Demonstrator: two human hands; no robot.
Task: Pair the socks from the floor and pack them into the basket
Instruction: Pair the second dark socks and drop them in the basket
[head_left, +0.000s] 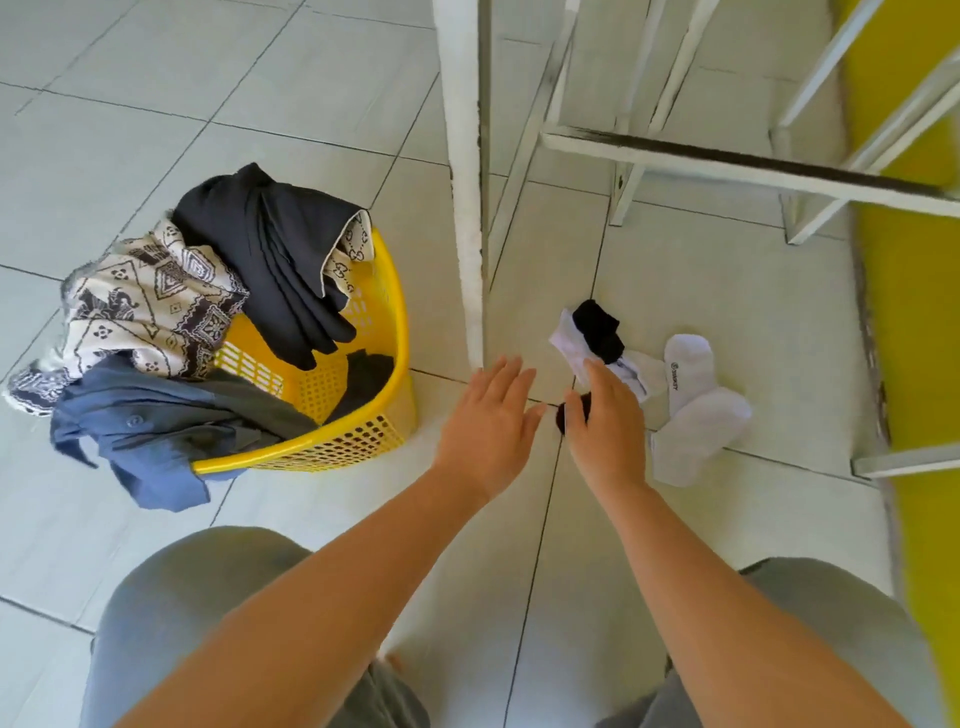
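Our hands over the tiled floor, socks to the right and the basket to the left

We look down on a pale tiled floor (156, 104) with dark grout lines, a yellow strip of wall (914, 322) along the right and the white legs of a table frame (465, 208) standing ahead. Our left hand (491, 415) hangs flat with fingers spread wide and holds nothing; our right hand (602, 421) curls its fingers around a small dark sock (562, 415). Just beyond it a black sock (597, 325) lies on a white sock (569, 338), with a pair of white socks (696, 405) beside them. The yellow basket (332, 452) sits near the left hand, with a black cloth (270, 244), a patterned cloth (150, 301) and a blue shirt (135, 431) draped over it.
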